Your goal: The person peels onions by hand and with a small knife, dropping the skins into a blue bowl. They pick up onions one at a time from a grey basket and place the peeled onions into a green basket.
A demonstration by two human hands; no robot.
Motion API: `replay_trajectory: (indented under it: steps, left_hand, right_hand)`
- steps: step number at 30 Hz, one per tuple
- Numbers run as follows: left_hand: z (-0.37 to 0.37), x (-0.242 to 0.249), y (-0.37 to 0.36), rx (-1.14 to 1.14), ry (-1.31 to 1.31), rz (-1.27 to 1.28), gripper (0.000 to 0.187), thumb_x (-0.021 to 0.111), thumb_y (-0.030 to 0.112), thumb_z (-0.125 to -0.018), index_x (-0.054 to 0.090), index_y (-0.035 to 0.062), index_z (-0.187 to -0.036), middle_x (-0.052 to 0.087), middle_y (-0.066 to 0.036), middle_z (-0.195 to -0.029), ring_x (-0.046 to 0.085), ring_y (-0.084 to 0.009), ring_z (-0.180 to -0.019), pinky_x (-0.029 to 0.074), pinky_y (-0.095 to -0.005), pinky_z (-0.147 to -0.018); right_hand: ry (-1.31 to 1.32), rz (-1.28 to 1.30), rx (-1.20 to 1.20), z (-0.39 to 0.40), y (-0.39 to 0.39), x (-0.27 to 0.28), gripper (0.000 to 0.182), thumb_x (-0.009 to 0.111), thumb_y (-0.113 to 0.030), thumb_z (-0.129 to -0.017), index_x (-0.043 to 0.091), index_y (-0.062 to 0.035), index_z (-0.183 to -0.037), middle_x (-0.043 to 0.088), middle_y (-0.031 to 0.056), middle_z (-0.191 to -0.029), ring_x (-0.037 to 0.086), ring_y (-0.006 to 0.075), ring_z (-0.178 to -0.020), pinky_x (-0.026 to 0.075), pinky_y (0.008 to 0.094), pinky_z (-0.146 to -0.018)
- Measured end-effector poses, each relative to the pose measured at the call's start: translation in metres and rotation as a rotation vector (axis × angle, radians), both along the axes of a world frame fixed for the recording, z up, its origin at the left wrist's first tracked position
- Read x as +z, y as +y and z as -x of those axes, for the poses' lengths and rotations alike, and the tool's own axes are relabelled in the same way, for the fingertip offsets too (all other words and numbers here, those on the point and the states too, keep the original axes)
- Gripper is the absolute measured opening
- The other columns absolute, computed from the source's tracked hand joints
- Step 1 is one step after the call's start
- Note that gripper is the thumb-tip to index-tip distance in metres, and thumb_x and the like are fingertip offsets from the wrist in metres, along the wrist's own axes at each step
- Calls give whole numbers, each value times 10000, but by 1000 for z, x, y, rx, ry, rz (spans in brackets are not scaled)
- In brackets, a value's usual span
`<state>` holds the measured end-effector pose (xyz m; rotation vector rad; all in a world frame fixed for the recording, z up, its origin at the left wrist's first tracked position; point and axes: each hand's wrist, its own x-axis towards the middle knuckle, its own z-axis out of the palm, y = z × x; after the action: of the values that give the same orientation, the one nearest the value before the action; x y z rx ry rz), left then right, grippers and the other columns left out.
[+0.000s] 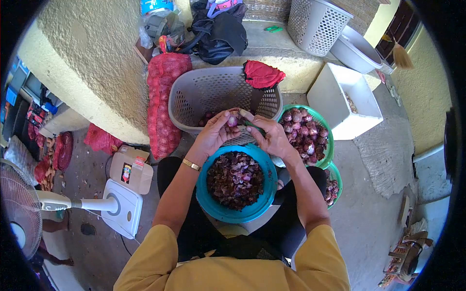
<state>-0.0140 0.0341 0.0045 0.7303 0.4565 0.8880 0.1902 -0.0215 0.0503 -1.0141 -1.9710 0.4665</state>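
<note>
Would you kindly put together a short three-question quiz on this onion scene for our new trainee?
1. What lies heaped in the blue basin between the person's legs?
2. True or false: a red cloth is draped over the rim of the large grey basket.
3. On which wrist does the person wear a gold-coloured band? A: the left; B: the right; C: both.

Key:
1. Loose onion skins.
2. True.
3. A: it is on the wrist of the left hand, which has an onion in its fingers.
</note>
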Motion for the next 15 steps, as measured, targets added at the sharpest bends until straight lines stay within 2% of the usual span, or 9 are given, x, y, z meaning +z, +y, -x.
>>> replay_trajectory:
  steps: [2, 4, 6, 9, 11, 15]
  left_hand:
    - [1, -4, 3, -35, 36, -54, 426, 490, 346, -1015, 512, 77, -1345, 623, -5, -989, 626, -112, -838, 563, -314, -801]
    - [2, -6, 4, -48, 39, -72, 435, 489, 346, -1015, 505, 72, -1353, 624, -2, -989, 619, -104, -834, 557, -308, -793]
    - [3, -5, 4, -59, 41, -89, 444, 487, 346, -1016, 498, 67, -1361, 625, 1, -990, 612, -96, -831, 551, -301, -786]
    - [2, -1, 2, -54, 3, -42, 430, 530, 289, -1003, 500, 53, -1361, 631, 6, -1007, 600, -84, -821, 541, -288, -774]
    - [0, 1, -1, -10, 40, -97, 418, 578, 188, -977, 503, 43, -1363, 640, 1, -1055, 606, -91, -832, 547, -290, -779]
    - [1, 7, -3, 18, 68, -73, 447, 656, 121, -918, 535, 58, -1343, 638, 23, -1024, 625, -98, -826, 554, -308, -821]
  right_hand:
    - [-8, 34, -1, -2, 1, -2, 350, 625, -75, -904, 603, -19, -1249, 602, 167, -854, 603, 326, -718, 486, 368, -667]
    - [-60, -17, -3, -5, 5, -8, 339, 625, -120, -903, 627, -80, -1239, 617, 147, -839, 614, 342, -699, 481, 413, -619]
    - [-64, -17, -24, -4, 4, -8, 322, 623, -123, -904, 636, -86, -1223, 608, 145, -825, 609, 340, -690, 475, 416, -609]
    - [-55, -6, -56, -1, 1, -2, 299, 619, -127, -906, 649, -93, -1201, 600, 141, -813, 605, 336, -680, 470, 418, -601]
    - [-42, 6, -67, -1, 1, -2, 292, 618, -127, -907, 652, -95, -1194, 601, 141, -814, 606, 336, -680, 470, 418, -601]
    - [-10, 26, -73, 0, 1, -3, 297, 611, -115, -910, 652, -103, -1203, 616, 140, -822, 621, 337, -709, 489, 410, -634]
